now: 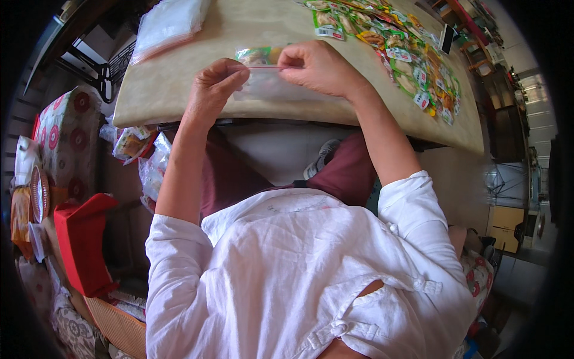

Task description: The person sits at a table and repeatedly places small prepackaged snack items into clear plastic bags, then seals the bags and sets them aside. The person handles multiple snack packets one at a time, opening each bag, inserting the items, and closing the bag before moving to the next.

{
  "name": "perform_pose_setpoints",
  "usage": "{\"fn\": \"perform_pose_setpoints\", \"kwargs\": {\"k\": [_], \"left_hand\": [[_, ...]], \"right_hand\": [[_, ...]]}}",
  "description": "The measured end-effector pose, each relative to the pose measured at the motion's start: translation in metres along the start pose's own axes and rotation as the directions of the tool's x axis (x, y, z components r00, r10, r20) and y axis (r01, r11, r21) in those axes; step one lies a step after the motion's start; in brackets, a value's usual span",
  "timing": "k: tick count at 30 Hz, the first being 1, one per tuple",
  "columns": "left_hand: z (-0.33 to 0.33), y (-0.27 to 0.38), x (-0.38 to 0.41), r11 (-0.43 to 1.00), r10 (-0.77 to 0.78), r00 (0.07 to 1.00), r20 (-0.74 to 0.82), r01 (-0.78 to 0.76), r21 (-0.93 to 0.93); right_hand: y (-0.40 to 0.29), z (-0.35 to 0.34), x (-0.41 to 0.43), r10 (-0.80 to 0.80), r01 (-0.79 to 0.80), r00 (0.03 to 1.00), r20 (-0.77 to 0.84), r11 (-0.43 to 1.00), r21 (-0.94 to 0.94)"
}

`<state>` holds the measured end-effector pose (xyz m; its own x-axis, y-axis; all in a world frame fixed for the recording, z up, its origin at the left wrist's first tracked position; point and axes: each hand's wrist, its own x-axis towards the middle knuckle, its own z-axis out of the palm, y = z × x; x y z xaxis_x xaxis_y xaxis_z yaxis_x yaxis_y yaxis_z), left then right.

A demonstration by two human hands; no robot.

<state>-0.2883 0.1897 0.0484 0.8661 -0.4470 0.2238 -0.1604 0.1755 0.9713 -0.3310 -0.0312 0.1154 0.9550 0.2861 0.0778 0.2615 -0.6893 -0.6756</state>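
A clear plastic zip bag (278, 87) with a red strip along its top edge is stretched between my two hands, above the near part of the table. My left hand (219, 83) pinches the strip's left end between thumb and fingers. Farther right, my right hand (316, 67) pinches the same strip, with thumb and index finger curled into a loop. Just beyond the strip lie small food packets (254, 55) in green and yellow wrapping, partly hidden by my right hand; whether they are inside the bag I cannot tell.
On the cream-covered table (157, 96), a stack of clear zip bags (168, 27) lies at the far left. Many small sealed food packets (403, 58) spread over the right side, near a phone-like device (446, 39). Filled plastic bags (154, 166) stand left below the table edge, near a red cloth-covered object (83, 244).
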Motion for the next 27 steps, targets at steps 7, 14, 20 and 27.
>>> {"fn": "perform_pose_setpoints", "kwargs": {"k": [7, 14, 20, 27], "left_hand": [[-0.010, -0.006, -0.002, 0.998, -0.022, 1.000, 0.013, 0.022, -0.052], [0.013, 0.028, -0.004, 0.880, 0.247, 0.962, -0.111, -0.175, 0.443], [0.067, 0.055, 0.013, 0.306, 0.278, 0.921, 0.271, -0.353, 0.884], [0.004, 0.030, 0.019, 0.678, 0.030, 0.996, 0.084, -0.082, 0.731]], "right_hand": [[0.033, -0.034, -0.040, 0.125, -0.113, 0.988, -0.093, 0.987, 0.118], [0.044, -0.029, -0.052, 0.132, -0.078, 0.977, -0.169, 0.953, 0.293], [0.037, -0.026, -0.050, 0.140, -0.097, 0.979, -0.149, 0.959, 0.266], [0.063, -0.019, -0.053, 0.099, 0.001, 0.978, -0.185, 0.878, 0.478]]}}
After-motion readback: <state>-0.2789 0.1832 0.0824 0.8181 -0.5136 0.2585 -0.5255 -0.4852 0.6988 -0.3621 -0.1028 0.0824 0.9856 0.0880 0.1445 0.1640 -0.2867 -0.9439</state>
